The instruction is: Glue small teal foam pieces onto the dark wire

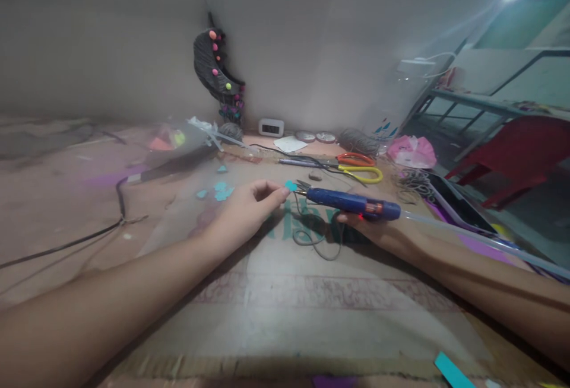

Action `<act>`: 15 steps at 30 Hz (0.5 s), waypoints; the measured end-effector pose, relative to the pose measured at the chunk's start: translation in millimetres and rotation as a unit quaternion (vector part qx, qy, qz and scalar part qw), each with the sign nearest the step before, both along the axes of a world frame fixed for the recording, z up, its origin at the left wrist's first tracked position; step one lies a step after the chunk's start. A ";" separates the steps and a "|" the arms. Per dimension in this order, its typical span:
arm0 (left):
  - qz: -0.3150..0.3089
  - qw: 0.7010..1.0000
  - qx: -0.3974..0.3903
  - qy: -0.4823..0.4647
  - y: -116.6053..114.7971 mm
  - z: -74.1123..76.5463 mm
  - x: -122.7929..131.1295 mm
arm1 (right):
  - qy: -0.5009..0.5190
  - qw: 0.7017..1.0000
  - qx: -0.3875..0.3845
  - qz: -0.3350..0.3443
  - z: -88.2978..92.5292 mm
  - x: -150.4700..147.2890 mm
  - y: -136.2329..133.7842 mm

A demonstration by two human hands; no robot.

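Note:
Near the middle of the view, my left hand (260, 201) is closed, with a small teal paper piece (291, 185) pinched between thumb and fingertips. My right hand (363, 225) is wrapped under a blue glue gun (342, 200), which lies level with its nozzle pointing left. The nozzle tip is at or very close to the teal piece; whether they touch is unclear. A clear glue stick (454, 231) extends from the back of the gun. Below the nozzle, a thin grey cord (318, 250) curls on the plastic sheet (276, 331). Several teal paper cutouts (222, 191) lie left of my left hand.
Scissors with orange and yellow handles (363, 173), a small clock (271, 127) and grey yarn (356, 140) lie behind the hands. A decorated dark crescent (211, 67) leans on the wall. A phone (461, 203) lies right; a black cable (66, 247) crosses left. A red chair (516, 153) stands beyond.

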State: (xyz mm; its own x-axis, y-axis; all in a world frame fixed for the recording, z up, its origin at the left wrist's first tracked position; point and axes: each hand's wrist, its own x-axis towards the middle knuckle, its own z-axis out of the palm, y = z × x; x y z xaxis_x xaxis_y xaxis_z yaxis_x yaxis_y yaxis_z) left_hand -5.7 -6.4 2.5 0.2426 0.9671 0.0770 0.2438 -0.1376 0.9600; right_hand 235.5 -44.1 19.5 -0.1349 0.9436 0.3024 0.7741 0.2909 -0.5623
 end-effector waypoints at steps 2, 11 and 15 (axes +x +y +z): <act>0.001 1.000 0.000 0.001 -0.4 1.2 0.5 | -0.002 1.000 -0.003 -0.004 0.5 -0.4 -0.6; 0.003 1.000 -0.004 0.002 -1.9 2.3 0.8 | -0.001 1.000 -0.011 -0.007 -1.7 -0.4 1.0; 0.003 1.000 -0.001 0.000 -1.2 1.7 0.1 | 0.009 1.000 -0.011 -0.005 -0.4 -1.2 0.7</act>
